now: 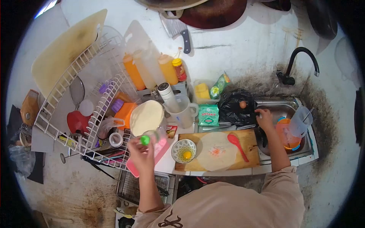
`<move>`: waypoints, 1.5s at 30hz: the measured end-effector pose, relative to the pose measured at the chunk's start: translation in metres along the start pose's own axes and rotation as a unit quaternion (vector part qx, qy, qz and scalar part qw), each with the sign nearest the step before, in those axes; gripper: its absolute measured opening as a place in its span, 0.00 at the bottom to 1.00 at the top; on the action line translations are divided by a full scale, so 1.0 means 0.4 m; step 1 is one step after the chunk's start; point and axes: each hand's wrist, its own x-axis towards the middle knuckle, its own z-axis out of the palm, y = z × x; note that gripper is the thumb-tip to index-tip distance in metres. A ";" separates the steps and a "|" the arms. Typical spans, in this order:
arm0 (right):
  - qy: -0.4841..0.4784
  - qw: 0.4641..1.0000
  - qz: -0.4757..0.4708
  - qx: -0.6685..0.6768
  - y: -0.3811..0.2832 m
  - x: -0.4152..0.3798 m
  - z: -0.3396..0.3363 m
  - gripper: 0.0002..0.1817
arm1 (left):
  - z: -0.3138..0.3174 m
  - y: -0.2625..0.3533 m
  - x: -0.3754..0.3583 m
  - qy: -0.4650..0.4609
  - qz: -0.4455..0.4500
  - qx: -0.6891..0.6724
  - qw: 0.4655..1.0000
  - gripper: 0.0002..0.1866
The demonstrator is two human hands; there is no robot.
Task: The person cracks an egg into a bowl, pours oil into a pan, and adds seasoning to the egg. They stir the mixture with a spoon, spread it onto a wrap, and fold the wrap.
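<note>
My left hand (141,152) holds a small clear container with a green cap (145,140) over the pink tray (161,151). My right hand (264,117) is at the edge of the black plastic bag (232,108), near the sink; what its fingers hold, if anything, is too small to tell. A brown egg (242,104) rests on the bag. A patterned bowl (178,147) with a raw egg stands on the wooden board (249,140). Beside it lie a round pale wrapper (207,155) with orange bits on it and a red spoon (238,147).
A white dish rack (57,133) fills the left side. Sauce bottles (168,70), a thermos (165,91) and a clear jug (182,114) stand behind the board. At the right is a sink (273,110) with an orange basket (286,137) under a black faucet (291,62).
</note>
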 end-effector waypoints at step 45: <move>-0.038 0.946 -0.293 0.133 -0.139 -0.035 -0.174 0.35 | 0.592 0.241 -0.066 -0.480 0.091 -0.203 0.849 0.25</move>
